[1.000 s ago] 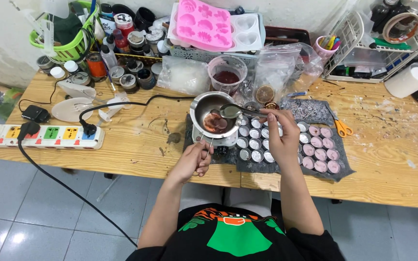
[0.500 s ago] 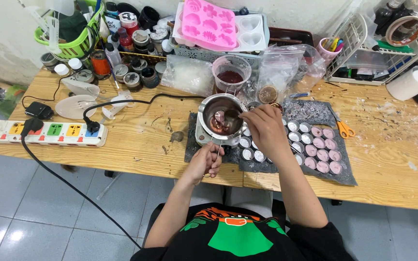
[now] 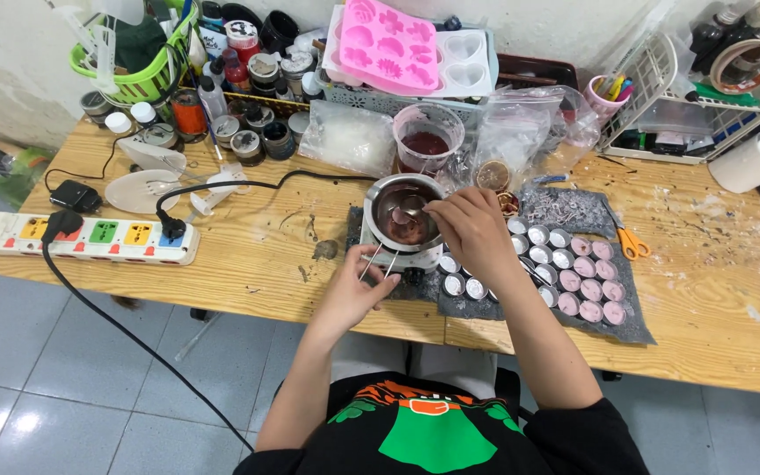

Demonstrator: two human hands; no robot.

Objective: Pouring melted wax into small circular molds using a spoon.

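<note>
Two hands at a metal pot (image 3: 405, 215) on a wooden table (image 3: 257, 255).

Left hand (image 3: 355, 290) grips the pot's wire handle (image 3: 378, 262) just below it; right hand (image 3: 472, 230) pinches a spoon (image 3: 412, 208) inside (dark red liquid), small cups (image 3: 565, 264) beside.

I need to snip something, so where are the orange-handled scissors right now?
In the head view, the orange-handled scissors lie on the wooden table to the person's right, at the right edge of the dark mat holding small round metal cups.
</note>
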